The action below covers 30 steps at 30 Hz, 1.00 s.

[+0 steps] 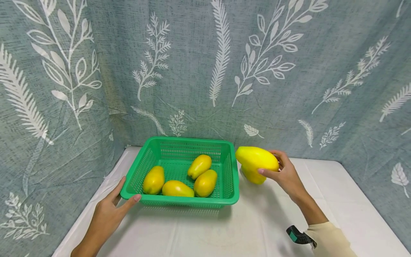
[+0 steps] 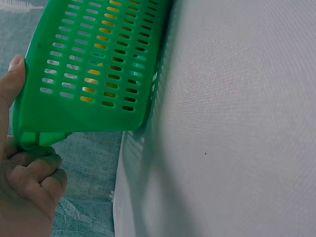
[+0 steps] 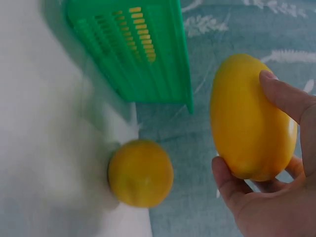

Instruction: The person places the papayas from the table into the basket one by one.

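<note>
My right hand point(image 1: 285, 175) grips a yellow papaya point(image 1: 257, 157) at its wide end, lifted beside the basket's right side. In the right wrist view the thumb and fingers point(image 3: 228, 182) wrap this papaya point(image 3: 252, 118). Below it another papaya point(image 3: 140, 173) rests on the table; in the head view the held one partly hides it. My left hand point(image 1: 107, 210) holds the near left corner of a green plastic basket point(image 1: 179, 200), thumb over the rim and fingers curled under it. Inside the basket lie several papayas, including one at the left point(image 1: 154, 180) and one at the right point(image 1: 205, 184).
A white-covered table point(image 1: 205, 232) carries the basket. Behind and at both sides hangs a blue-grey curtain point(image 1: 192, 71) with white leaf prints. A dark band with a green patch point(image 1: 300, 236) sits at my right wrist, by a cream sleeve point(image 1: 329, 239).
</note>
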Each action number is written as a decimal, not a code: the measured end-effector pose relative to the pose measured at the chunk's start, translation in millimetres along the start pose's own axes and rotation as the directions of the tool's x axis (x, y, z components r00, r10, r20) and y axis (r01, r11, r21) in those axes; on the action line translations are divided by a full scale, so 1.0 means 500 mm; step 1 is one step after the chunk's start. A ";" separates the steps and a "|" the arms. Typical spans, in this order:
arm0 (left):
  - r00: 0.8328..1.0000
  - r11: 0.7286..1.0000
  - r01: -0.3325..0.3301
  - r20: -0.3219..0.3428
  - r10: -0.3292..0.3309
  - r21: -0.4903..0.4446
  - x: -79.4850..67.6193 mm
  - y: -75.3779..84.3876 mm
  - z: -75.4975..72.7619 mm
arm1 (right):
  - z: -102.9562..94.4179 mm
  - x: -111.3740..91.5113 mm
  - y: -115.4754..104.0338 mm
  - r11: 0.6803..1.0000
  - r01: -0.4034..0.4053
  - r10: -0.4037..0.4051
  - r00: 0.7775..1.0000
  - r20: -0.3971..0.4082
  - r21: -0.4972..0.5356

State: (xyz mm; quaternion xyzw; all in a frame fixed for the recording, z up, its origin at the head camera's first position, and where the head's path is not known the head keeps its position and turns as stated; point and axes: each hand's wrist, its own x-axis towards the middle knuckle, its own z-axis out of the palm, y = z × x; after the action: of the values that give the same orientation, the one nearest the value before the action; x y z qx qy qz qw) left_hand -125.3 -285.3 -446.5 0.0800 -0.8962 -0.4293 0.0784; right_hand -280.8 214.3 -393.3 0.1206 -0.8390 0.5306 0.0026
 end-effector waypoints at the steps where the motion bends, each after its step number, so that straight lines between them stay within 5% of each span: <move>1: 1.000 1.000 -0.002 -0.001 0.002 -0.002 0.000 0.000 0.000 | 0.004 -0.001 -0.003 1.000 0.008 -0.008 1.000 0.006 0.006; 30: 1.000 1.000 -0.020 -0.009 0.019 -0.006 0.000 0.002 -0.001 | 0.118 -0.040 -0.080 0.976 0.119 -0.154 0.969 0.196 0.181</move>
State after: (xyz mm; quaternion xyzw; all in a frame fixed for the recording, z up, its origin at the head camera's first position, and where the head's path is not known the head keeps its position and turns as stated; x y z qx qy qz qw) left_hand -125.5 -285.0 -445.3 0.0729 -0.8953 -0.4307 0.0868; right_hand -245.9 149.5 -385.9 0.2329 -0.7764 0.5826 -0.0590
